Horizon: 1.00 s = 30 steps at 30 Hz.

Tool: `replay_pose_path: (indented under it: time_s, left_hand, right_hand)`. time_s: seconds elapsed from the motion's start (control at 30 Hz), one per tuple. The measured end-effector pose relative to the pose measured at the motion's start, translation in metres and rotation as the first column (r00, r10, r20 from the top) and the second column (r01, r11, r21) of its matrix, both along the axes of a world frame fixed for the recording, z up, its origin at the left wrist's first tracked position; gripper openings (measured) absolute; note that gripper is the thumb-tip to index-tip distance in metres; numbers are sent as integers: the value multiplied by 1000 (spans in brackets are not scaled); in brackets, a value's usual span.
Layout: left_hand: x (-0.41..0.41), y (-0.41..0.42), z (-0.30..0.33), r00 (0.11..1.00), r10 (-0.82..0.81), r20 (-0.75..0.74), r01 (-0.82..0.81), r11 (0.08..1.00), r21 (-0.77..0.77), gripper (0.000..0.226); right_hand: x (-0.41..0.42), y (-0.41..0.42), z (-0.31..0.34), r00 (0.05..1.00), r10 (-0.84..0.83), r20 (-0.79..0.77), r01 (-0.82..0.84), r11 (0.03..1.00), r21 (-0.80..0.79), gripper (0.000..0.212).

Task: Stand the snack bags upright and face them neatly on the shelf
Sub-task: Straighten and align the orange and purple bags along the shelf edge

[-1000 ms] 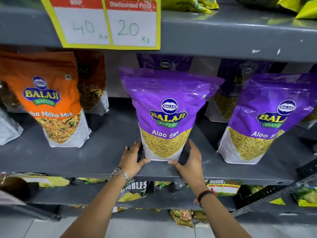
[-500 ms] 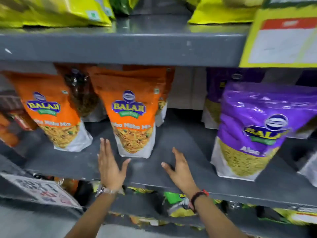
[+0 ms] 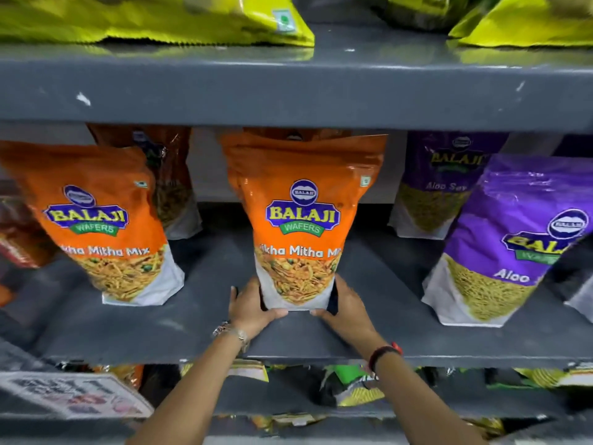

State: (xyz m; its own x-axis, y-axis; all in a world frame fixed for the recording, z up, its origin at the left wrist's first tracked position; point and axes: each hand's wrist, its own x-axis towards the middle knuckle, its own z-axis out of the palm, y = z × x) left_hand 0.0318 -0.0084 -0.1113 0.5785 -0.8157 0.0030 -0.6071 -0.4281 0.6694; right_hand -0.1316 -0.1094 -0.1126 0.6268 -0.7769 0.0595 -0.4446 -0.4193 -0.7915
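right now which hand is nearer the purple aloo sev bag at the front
Right. The right hand holds the middle orange bag on the side facing the purple bag; the left hand grips its far side.

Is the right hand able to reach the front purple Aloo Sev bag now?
Probably yes: the shelf between the right hand and the purple Aloo Sev bag lies bare, though that hand is holding the orange bag.

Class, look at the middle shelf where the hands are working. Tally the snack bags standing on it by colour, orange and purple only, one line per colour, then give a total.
Orange: 4, the held bag, one just behind it, the left bag, one behind that
Purple: 2, front, rear
Total: 6
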Motion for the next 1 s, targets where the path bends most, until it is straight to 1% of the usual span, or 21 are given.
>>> replay_pose_path:
  time_s: [0.07, 0.17, 0.27, 0.47, 0.63, 1.0]
  left_hand:
    - [-5, 3, 0, 1000, -23, -8, 23, 999, -24, 74]
    - [-7, 11, 0, 998, -66, -18, 65, 997, -49, 79]
    - [-7, 14, 2, 998, -44, -54, 41, 997, -60, 78]
    - [-2, 20, 1, 981, -32, -191, 24, 999, -41, 72]
    - [-1, 22, -1, 984, -48, -169, 43, 998, -35, 72]
    - [-8, 27, 3, 981, -18, -193, 15, 1000, -16, 70]
  right_hand:
    - [-10, 2, 0, 1000, -9, -7, 9, 1000, -3, 69]
    - [-17, 9, -3, 999, -27, -25, 26, 999, -23, 71]
    - [-17, 13, -2, 998, -54, -34, 53, 998, -37, 68]
    - [-14, 16, 0, 994, -89, -61, 89, 996, -1, 69]
    - [-14, 19, -4, 991, -120, -57, 118, 992, -37, 72]
    - [-19, 21, -1, 989, -108, -106, 106, 994, -19, 73]
